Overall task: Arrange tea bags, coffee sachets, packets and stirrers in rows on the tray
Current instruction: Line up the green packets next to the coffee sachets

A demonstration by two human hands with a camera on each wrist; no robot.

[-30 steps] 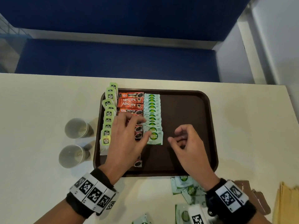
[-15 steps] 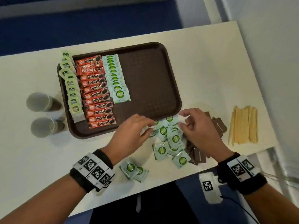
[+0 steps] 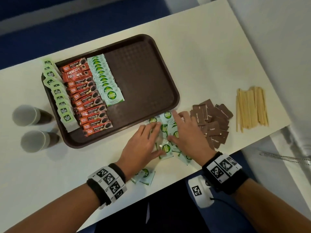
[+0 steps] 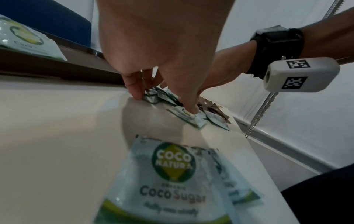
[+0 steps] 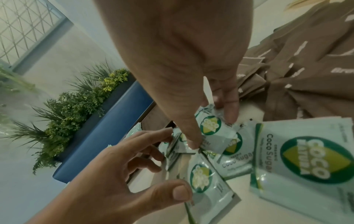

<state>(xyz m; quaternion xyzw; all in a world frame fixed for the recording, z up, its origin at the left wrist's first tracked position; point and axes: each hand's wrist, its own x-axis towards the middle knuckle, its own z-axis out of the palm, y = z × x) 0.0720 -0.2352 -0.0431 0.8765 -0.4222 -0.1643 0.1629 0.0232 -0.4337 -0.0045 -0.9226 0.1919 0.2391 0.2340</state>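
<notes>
A brown tray (image 3: 143, 78) holds three rows at its left: green-tagged tea bags (image 3: 58, 98), red coffee sachets (image 3: 89, 98) and pale green coco sugar packets (image 3: 105, 78). A loose pile of coco sugar packets (image 3: 165, 148) lies on the table in front of the tray. My left hand (image 3: 151, 135) is spread over the pile, its fingertips (image 4: 134, 92) and thumb pressing on packets. My right hand (image 3: 175, 126) pinches one coco sugar packet (image 5: 210, 125) between thumb and fingers. Brown sugar packets (image 3: 212, 121) and wooden stirrers (image 3: 250, 110) lie to the right.
Two paper cups (image 3: 25, 115) (image 3: 35, 141) stand left of the tray. Two more coco sugar packets (image 3: 144, 175) lie by my left wrist at the table's near edge. The tray's right half is bare. The table's right edge is just past the stirrers.
Both hands left the tray's sugar row and came down to the loose pile in front of it. They have since drawn together over the packets.
</notes>
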